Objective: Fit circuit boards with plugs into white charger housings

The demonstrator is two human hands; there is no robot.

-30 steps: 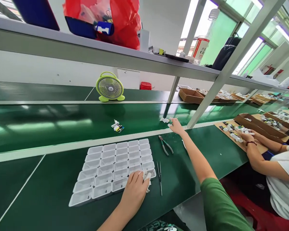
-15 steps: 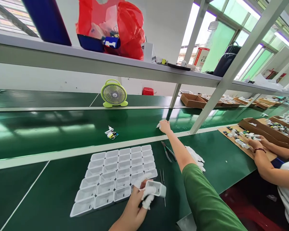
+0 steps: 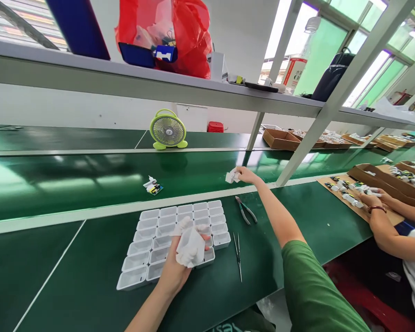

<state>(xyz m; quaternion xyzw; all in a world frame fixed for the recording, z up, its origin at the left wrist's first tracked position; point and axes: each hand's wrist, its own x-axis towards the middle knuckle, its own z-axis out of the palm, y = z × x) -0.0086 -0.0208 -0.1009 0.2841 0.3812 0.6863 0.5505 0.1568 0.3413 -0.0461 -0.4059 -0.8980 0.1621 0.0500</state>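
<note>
My left hand (image 3: 180,258), with white coverings on some fingers, is closed around a small white plastic case (image 3: 192,244). It hovers over the near right part of a block of open white plastic cases (image 3: 133,278) laid in rows, hiding some of them. My right hand (image 3: 247,175) reaches far forward over the glossy green belt (image 3: 100,184). Its fingers pinch a small white piece (image 3: 232,175) whose kind I cannot make out. Further left on the belt lies a circuit board (image 3: 154,188) with white and yellow parts.
Pliers (image 3: 245,210) and tweezers (image 3: 238,258) lie right of the cases. A shelf post (image 3: 307,138) rises beyond my right arm. At right, a co-worker's hands (image 3: 371,200) handle parts on a cardboard sheet (image 3: 342,193). A green fan (image 3: 168,130) stands behind the belt.
My left hand has moved left and up with its case, which has turned from showing its open side. My right hand has shifted slightly right, and its white piece shows more. The view has shifted.
</note>
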